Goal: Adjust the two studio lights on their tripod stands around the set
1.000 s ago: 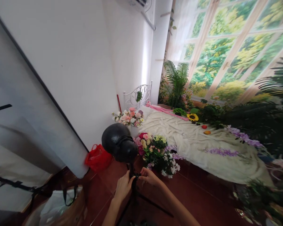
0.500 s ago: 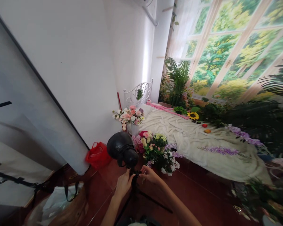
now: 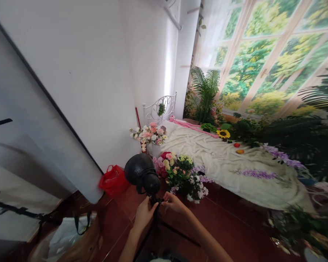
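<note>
A black studio light point(image 3: 140, 173) with a round head sits on top of a dark light stand point(image 3: 177, 233), whose legs spread over the floor. Just under the lamp, my left hand point(image 3: 144, 214) is closed round the top of the stand, thumb toward the right. My right hand point(image 3: 173, 202) pinches a small black knob point(image 3: 160, 201) on the stand's right side. Its fingertips partly hide the knob.
Beyond the light, flower bunches point(image 3: 177, 171) and a vase of pink flowers point(image 3: 153, 134) stand by a bed with a cream blanket point(image 3: 215, 156). A red plastic bag point(image 3: 113, 181) lies by the white panel, and a brown bag point(image 3: 83, 243) sits at lower left.
Almost nothing differs. Both hands keep their hold on the stand and knob, with only a tiny shift of the view and fingers.
</note>
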Motion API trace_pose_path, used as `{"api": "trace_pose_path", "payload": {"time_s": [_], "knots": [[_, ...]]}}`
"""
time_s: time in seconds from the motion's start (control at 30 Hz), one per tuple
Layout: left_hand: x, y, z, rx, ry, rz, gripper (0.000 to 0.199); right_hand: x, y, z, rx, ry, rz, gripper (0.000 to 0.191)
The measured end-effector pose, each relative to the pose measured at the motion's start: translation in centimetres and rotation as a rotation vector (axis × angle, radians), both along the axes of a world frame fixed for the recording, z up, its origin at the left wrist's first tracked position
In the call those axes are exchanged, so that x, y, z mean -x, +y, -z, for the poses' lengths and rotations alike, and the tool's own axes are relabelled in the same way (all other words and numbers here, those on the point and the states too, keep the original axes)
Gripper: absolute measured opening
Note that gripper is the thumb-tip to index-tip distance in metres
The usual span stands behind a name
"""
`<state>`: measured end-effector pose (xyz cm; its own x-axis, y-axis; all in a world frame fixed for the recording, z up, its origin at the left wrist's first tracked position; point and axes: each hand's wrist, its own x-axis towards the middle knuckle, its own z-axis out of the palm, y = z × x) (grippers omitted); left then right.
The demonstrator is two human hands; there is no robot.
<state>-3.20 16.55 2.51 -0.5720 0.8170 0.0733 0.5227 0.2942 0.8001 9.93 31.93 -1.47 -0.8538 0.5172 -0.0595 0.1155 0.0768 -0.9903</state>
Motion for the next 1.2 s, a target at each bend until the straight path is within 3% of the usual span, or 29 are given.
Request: {"api": "trace_pose_path", "payload": {"time_s": [0.2, 0.5, 0.67, 0.8, 1.0, 1.2], "knots": [[-0.2, 0.2, 0.9, -0.111, -0.071, -0.039, 0.031, -0.1, -0.6, 0.4, -0.035, -0.002, 0.035, 0.024], [-0.6, 0.3, 2.6, -0.08, 0.018, -0.03, 0.039, -1.0, -2.3, -0.3, -0.177, -0.022, 0.092, 0.007], [-0.5, -0.4, 3.7, -0.12, 0.014, -0.083, 0.044, -1.3, -3.1, -1.4, -0.378, -0.081, 0.142, 0.024], [-0.3, -1.3, 4.1, -0.182, 0.002, -0.11, 0.041, -0.2, -3.8, -2.3, -0.493, -0.006, 0.072, 0.036], [-0.4, -0.9, 2.8, -0.187, 0.054, -0.166, 0.039, 1.8, -4.3, -2.0, -0.58, -0.038, 0.044, 0.027], [-0.4, -0.6, 0.5, -0.196, 0.022, -0.132, 0.037, 2.2, -4.6, -2.3, -0.542, 0.042, 0.069, 0.027]]}}
